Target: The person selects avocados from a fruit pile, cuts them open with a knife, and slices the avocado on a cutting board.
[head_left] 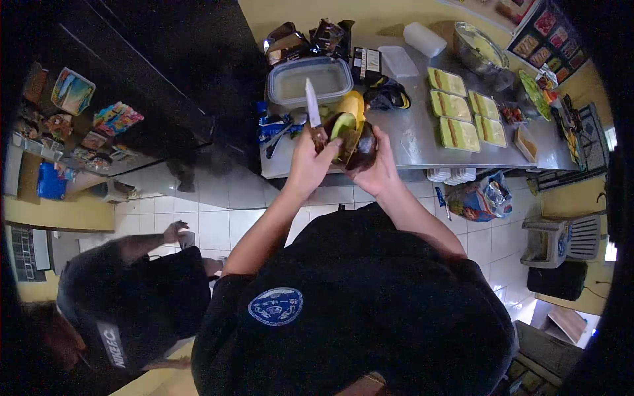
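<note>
Head: knife [314,111] lengthwise, tip away from body

Grey metal-topped table [411,142]: carries five filled rectangular green-and-cream containers [461,150], three in the left column, two in the right. Also noted: round silver metal bowl [470,57], white cylindrical roll [424,39], translucent rectangular plastic tray [398,63], blue-rimmed clear plastic tub [297,86].

Yellow wall [370,13] shows at twelve o'clock, a metal table [409,148] at two, a pale chair [584,235] (slatted-backed) at three, white-tiled floor [214,224] at eight; a dark unit [165,99] fills ten.
</note>
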